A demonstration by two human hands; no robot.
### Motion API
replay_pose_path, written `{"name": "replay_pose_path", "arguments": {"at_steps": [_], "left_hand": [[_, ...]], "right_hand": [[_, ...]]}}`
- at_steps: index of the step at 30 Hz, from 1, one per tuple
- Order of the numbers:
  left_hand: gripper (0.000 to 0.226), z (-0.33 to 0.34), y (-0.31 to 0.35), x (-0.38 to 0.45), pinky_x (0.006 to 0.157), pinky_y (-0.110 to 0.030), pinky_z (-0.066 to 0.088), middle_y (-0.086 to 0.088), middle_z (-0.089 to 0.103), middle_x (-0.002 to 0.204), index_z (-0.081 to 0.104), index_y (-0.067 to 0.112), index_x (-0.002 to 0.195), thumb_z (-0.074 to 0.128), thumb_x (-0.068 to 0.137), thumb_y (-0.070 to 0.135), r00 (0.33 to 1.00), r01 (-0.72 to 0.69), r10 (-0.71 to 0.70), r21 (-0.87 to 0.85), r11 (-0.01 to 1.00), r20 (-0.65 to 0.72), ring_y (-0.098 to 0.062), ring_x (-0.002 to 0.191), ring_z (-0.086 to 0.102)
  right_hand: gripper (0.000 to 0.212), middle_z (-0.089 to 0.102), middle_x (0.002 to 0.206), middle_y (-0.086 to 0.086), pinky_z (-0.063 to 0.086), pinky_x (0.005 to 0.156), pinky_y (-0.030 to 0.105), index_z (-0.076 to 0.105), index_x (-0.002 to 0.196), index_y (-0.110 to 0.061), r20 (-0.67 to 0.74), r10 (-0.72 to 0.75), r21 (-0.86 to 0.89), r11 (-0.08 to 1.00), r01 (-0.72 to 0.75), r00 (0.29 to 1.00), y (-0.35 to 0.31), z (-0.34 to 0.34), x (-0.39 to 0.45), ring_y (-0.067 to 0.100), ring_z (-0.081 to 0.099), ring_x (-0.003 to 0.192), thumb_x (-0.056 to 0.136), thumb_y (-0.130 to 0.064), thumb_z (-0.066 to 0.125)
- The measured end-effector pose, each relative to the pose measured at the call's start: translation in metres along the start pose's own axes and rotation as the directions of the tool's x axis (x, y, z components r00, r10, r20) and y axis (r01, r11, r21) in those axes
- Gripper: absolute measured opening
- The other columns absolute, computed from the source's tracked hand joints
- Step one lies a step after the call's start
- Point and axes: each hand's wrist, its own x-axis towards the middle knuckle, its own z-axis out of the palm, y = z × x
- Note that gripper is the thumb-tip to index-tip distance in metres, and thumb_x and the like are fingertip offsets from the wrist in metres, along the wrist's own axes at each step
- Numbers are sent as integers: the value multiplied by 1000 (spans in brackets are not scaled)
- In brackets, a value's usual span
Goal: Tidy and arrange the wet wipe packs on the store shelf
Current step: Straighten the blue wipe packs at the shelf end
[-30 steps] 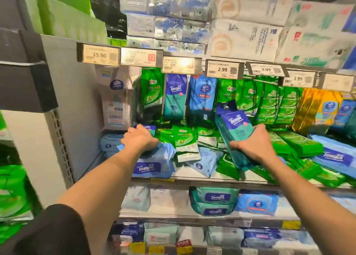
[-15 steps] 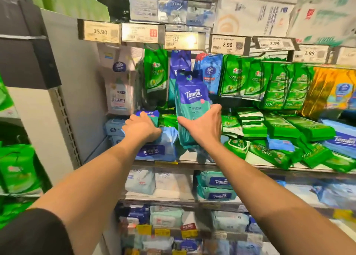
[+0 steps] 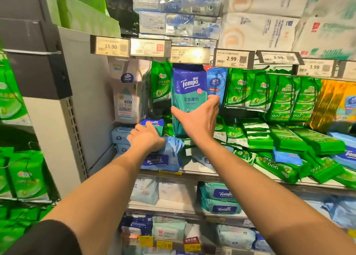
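Observation:
My right hand (image 3: 196,119) grips a tall blue-and-teal Tempo wipe pack (image 3: 188,89) and holds it upright against the back row, under the price tags, between a hanging green pack (image 3: 160,85) and a light blue Vinda pack (image 3: 216,85). My left hand (image 3: 147,137) rests closed on top of a light blue Tempo pack (image 3: 161,159) lying at the shelf's front left; a small blue Tempo pack (image 3: 154,122) stands just behind its fingers. Green 999 packs (image 3: 285,139) lie scattered across the shelf (image 3: 200,172) to the right.
A grey side panel (image 3: 86,100) bounds the shelf on the left, with a white Vinda pouch (image 3: 126,98) hanging beside it. Price tags (image 3: 233,59) line the shelf edge above. Tissue boxes and paper rolls sit higher up. Lower shelves hold more Tempo packs (image 3: 221,200).
My right hand carried the tall Tempo pack from the right side of the shelf to the left, raised it and stood it upright at the back row. My left hand stayed on the light blue pack.

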Motion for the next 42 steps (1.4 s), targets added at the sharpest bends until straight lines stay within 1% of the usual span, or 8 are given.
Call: {"name": "replay_pose_path", "arguments": {"at_steps": [3, 8, 14, 19, 27, 33, 37, 42], "left_hand": [[83, 0, 0, 0, 100, -48, 33, -17, 37, 133, 29, 17, 135, 65, 71, 56, 1000, 2, -2, -8, 1000, -1, -38, 126, 37], [82, 0, 1, 1, 102, -49, 32, -18, 35, 136, 28, 16, 137, 62, 75, 57, 1000, 5, -5, -3, 1000, -7, -39, 127, 36], [81, 2, 1, 3, 102, -50, 32, -18, 35, 136, 28, 16, 136, 61, 76, 59, 1000, -1, 1, 1, 1000, -17, -39, 127, 36], [81, 3, 1, 4, 101, -49, 33, -18, 36, 136, 28, 16, 135, 61, 77, 61, 1000, -3, 4, 12, 1000, -20, -39, 127, 37], [78, 2, -1, 5, 101, -49, 33, -18, 36, 135, 29, 17, 133, 61, 76, 59, 1000, -13, 13, -5, 1000, -18, -39, 125, 37], [80, 3, -2, 7, 99, -49, 33, -19, 36, 135, 29, 16, 133, 60, 76, 62, 1000, -22, 22, 7, 1000, -18, -40, 126, 37], [79, 3, -2, 8, 99, -49, 33, -19, 37, 135, 30, 16, 131, 61, 75, 62, 999, -27, 27, 7, 1000, -25, -40, 125, 38], [78, 3, -2, 9, 99, -49, 33, -18, 37, 135, 29, 17, 131, 60, 75, 62, 999, -27, 27, 1, 1000, -27, -40, 125, 38]], "right_hand": [[87, 38, 104, -3, 49, 84, 41, 23, 101, -24, -20, 1, 9, 1000, -1, 1000, -3, 3, 1, 22, 47, 103, 47, -60, 80], [88, 40, 107, -2, 48, 86, 44, 31, 108, -18, -43, -4, 7, 1000, 5, 999, -9, 5, 8, 22, 46, 107, 49, -59, 81], [88, 41, 110, 0, 48, 86, 47, 31, 109, -17, -29, -9, -14, 1000, 8, 1000, -11, 8, 12, 24, 45, 109, 51, -58, 82], [87, 39, 108, 0, 47, 86, 45, 27, 105, -18, -31, -13, -37, 999, 12, 999, -8, 13, 14, 26, 45, 109, 51, -57, 83], [90, 46, 115, 6, 47, 87, 47, 33, 108, -13, 1, 116, -92, 989, -116, 993, 6, 29, 11, 30, 48, 111, 48, -56, 83], [92, 46, 116, 6, 46, 86, 45, 33, 109, -13, 6, 145, -114, 983, -143, 989, 16, 38, 12, 30, 48, 111, 47, -56, 84], [90, 45, 110, 3, 47, 84, 43, 34, 108, -15, -44, 84, -60, 994, -87, 995, 16, 39, 8, 27, 49, 106, 47, -58, 83], [86, 44, 107, 2, 47, 84, 46, 36, 109, -13, -193, 2, 89, 996, 16, 981, 13, 36, 1, 24, 48, 101, 50, -54, 84]]}}
